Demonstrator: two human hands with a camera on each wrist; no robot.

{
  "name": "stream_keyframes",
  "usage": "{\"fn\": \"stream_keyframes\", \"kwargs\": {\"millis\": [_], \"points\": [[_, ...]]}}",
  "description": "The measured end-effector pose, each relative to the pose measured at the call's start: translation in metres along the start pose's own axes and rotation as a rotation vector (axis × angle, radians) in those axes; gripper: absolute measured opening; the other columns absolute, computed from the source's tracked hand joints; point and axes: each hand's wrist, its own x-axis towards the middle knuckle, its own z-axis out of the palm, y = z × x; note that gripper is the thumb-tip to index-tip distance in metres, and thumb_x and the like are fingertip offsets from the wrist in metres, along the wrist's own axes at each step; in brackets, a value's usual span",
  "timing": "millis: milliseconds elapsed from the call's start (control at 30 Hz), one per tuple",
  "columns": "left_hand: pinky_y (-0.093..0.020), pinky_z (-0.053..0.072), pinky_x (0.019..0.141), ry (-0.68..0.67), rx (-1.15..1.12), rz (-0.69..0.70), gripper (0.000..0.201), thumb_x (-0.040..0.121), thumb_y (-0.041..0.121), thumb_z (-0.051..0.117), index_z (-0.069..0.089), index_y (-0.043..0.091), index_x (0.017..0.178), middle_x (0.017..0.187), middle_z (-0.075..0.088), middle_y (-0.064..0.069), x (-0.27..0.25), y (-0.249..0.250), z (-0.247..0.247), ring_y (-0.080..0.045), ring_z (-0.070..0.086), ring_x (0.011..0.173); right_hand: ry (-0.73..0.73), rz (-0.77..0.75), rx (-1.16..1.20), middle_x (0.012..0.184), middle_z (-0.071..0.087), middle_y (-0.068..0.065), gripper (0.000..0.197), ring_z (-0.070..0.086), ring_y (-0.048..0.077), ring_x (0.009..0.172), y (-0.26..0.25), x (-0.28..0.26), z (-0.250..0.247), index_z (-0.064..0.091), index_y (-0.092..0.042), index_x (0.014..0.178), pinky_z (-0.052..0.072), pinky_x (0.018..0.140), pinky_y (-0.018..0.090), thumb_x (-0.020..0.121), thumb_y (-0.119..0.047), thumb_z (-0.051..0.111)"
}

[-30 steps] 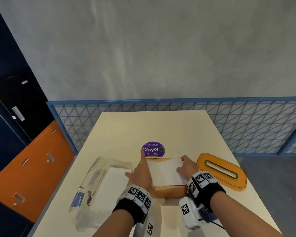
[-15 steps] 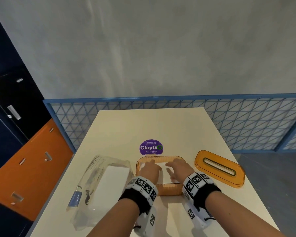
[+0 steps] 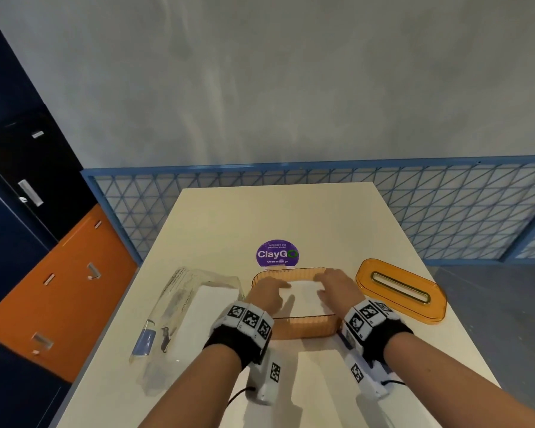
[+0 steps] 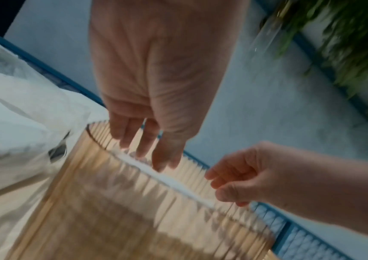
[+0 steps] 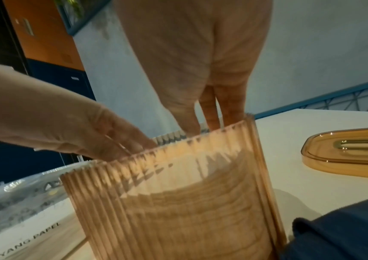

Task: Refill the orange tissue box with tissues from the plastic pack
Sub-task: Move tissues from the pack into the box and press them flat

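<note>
The ribbed orange tissue box stands open-topped in the middle of the table, with a white tissue stack inside it. My left hand lies on the stack's left part, fingers straight and reaching down into the box. My right hand rests on the stack's right part; in the right wrist view its fingers point straight down behind the box wall. The clear plastic pack, with more white tissues in it, lies left of the box.
The orange lid with a slot lies flat on the table right of the box. A purple round sticker is just behind the box. The table ends at a blue mesh fence; orange and dark cabinets stand left.
The tissue stack, held above the box a second ago, has gone down inside it. Both hands followed it down and now lie on top of it.
</note>
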Motion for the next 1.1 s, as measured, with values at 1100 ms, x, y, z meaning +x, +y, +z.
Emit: {"fn": "stream_keyframes", "kwargs": {"millis": [1100], "points": [[-0.034,0.046,0.096,0.15,0.277,-0.487,0.034,0.097,0.011,0.036,0.035,0.011,0.131,0.135,0.04,-0.008,-0.038,-0.096,0.02,-0.023,0.047,0.122,-0.143,0.328,0.318,0.126,0.057,0.02,0.035,0.056,0.033,0.113,0.031,-0.005,0.012,0.043,-0.004,0.131,0.047,0.088,0.032,0.099,-0.011,0.033]]}}
